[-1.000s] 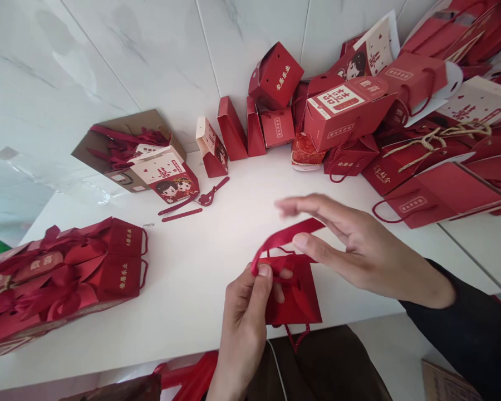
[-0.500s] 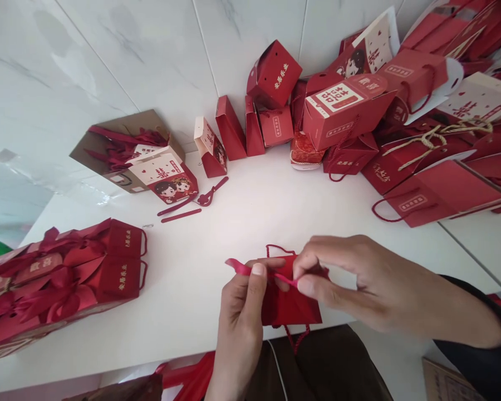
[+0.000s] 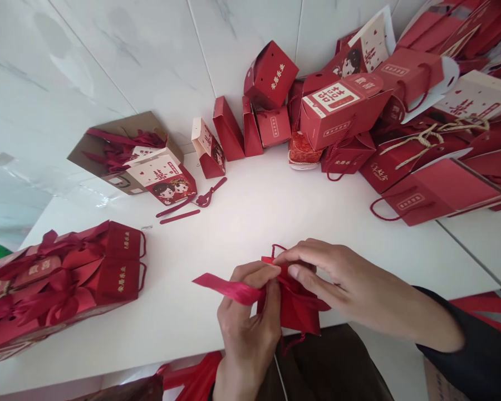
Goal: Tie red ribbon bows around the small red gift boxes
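My left hand (image 3: pixel 250 317) pinches a glossy red ribbon (image 3: pixel 229 287) between thumb and fingers, and one ribbon end sticks out to the left. Under both hands sits a small red gift box (image 3: pixel 300 318) with twisted cord handles, near the table's front edge. My right hand (image 3: pixel 332 273) is bent over the top of the box, thumb and fingertips closed at the ribbon there, close to my left fingertips. More ribbon lies across the box below the right hand. The knot area is hidden by the fingers.
Finished boxes with ribbon bows (image 3: pixel 62 278) line the left side. Behind, an open carton (image 3: pixel 108 153) holds ribbons, with loose ribbon strips (image 3: pixel 179 216) before it. Several red boxes (image 3: pixel 342 108) are piled along the wall to the right. The white table (image 3: pixel 217 234) ends close to my body.
My left hand has curled its fingers over the ribbon, and a longer end now shows to the left. My right hand has shifted left, closer to the left fingertips.
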Available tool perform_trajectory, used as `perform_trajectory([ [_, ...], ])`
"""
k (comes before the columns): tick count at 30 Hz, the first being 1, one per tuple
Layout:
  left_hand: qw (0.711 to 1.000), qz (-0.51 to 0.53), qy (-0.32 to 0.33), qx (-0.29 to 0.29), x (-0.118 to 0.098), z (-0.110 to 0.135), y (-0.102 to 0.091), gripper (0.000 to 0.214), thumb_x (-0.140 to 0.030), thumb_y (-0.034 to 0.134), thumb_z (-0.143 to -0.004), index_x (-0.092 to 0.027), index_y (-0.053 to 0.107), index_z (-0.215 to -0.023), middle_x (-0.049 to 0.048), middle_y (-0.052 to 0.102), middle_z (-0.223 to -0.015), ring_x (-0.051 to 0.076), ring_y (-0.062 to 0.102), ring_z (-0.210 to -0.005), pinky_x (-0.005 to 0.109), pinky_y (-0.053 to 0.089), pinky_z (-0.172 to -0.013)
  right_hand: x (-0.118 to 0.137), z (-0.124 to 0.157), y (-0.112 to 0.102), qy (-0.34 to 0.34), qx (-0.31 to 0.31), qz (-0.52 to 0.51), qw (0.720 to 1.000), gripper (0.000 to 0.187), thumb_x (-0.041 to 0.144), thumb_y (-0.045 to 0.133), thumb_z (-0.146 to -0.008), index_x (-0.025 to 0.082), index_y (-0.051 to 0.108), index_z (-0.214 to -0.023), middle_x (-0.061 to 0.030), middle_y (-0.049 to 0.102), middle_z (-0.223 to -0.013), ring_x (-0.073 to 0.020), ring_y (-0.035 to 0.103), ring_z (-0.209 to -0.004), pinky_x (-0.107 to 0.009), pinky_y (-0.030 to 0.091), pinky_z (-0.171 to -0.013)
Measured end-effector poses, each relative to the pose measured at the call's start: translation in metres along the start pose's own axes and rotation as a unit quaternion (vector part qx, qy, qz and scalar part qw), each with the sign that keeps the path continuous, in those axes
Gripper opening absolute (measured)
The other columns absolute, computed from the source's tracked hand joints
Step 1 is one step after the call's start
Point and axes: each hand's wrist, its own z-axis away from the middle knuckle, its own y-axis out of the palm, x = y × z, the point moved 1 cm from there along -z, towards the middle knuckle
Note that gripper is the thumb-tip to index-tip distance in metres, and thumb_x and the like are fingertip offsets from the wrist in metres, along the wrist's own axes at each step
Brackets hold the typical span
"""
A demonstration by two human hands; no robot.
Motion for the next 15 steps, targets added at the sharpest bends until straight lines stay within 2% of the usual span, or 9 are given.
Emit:
perform_trajectory([
  [2,1.000,0.002,0.007,-0.024,0.0025,0.0023,0.0025,0.033,0.002,0.067,-0.085,-0.024,0.068,-0.106,0.0009,0.070,-0.100,0.015,0.069,-0.093,0.027,0.059,-0.077,0.0001,-0.0020,0.0005,-0.016,0.010,0.015,1.000,0.019,0.028,0.053,-0.103,0.024,0.070,-0.110,-0.0028,0.073,-0.108,-0.0180,0.068,-0.101,-0.031,0.053,-0.089],
  [4,0.999,0.024,-0.015,-0.043,0.0036,0.0037,0.0027,0.029,0.000,0.069,-0.084,-0.023,0.067,-0.102,0.0007,0.069,-0.097,0.016,0.069,-0.092,0.027,0.059,-0.075,0.0004,-0.0037,-0.0005,-0.014,0.014,0.019,1.000,0.013,0.026,0.058,-0.100,0.025,0.070,-0.103,-0.0014,0.073,-0.103,-0.0171,0.068,-0.095,-0.030,0.053,-0.082],
  [7,0.997,0.057,-0.049,-0.026,0.0042,0.0046,0.0006,0.025,-0.002,0.069,-0.086,-0.023,0.067,-0.099,-0.0003,0.069,-0.092,0.015,0.068,-0.087,0.027,0.058,-0.074,0.0009,-0.0046,-0.0033,0.017,0.006,-0.007,1.000,0.009,0.025,0.059,-0.099,0.026,0.068,-0.097,0.0016,0.072,-0.101,-0.0138,0.066,-0.085,-0.026,0.050,-0.070],
  [10,0.997,0.059,-0.050,-0.006,0.0042,0.0047,-0.0012,0.025,-0.003,0.069,-0.087,-0.023,0.069,-0.102,-0.0008,0.071,-0.092,0.013,0.068,-0.085,0.025,0.057,-0.072,0.0006,-0.0033,-0.0049,0.048,0.001,-0.059,0.997,0.012,0.031,0.055,-0.102,0.027,0.064,-0.096,0.0053,0.069,-0.089,-0.0108,0.061,-0.072,-0.023,0.046,-0.060],
  [15,0.996,0.052,-0.074,-0.004,0.0019,0.0057,-0.0011,0.021,-0.007,0.069,-0.090,-0.024,0.071,-0.101,-0.0020,0.072,-0.090,0.012,0.069,-0.082,0.023,0.056,-0.069,0.0002,-0.0006,-0.0054,0.074,-0.013,-0.142,0.987,0.011,0.033,0.057,-0.102,0.028,0.063,-0.095,0.0052,0.063,-0.087,-0.0116,0.058,-0.078,-0.023,0.045,-0.066],
])
